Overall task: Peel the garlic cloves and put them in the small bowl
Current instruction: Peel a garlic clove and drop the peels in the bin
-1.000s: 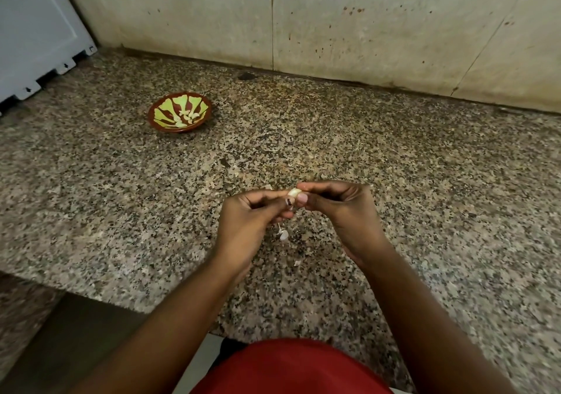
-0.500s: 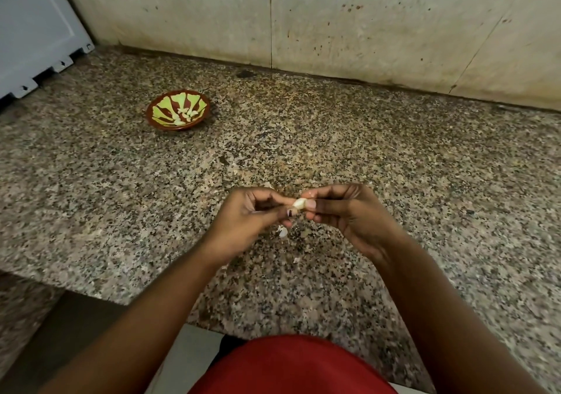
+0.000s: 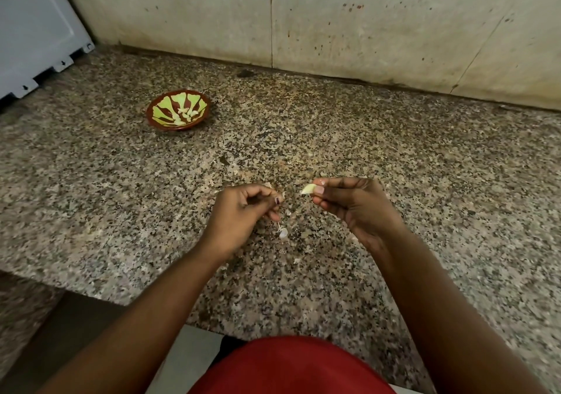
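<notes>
My right hand (image 3: 355, 208) pinches a pale peeled garlic clove (image 3: 307, 189) between thumb and forefinger, a little above the granite counter. My left hand (image 3: 243, 211) is a short gap to its left, fingers curled, thumb and forefinger pinched on a tiny scrap of garlic skin (image 3: 283, 195). A larger piece of skin (image 3: 283, 232) sits just below the left fingers; I cannot tell whether it hangs from them or lies on the counter. The small brown and green bowl (image 3: 151, 119) stands at the far left and holds several peeled cloves (image 3: 185, 114).
A white appliance (image 3: 33, 32) stands at the back left corner. A stained tiled wall (image 3: 334, 20) closes the back of the counter. Small skin scraps (image 3: 297, 260) lie near the hands. The counter's front edge (image 3: 91, 293) runs just before my red garment (image 3: 291, 366).
My hands, which met on the clove a second ago, have pulled apart. The right hand has carried the clove to the right, the left has drawn back to the left.
</notes>
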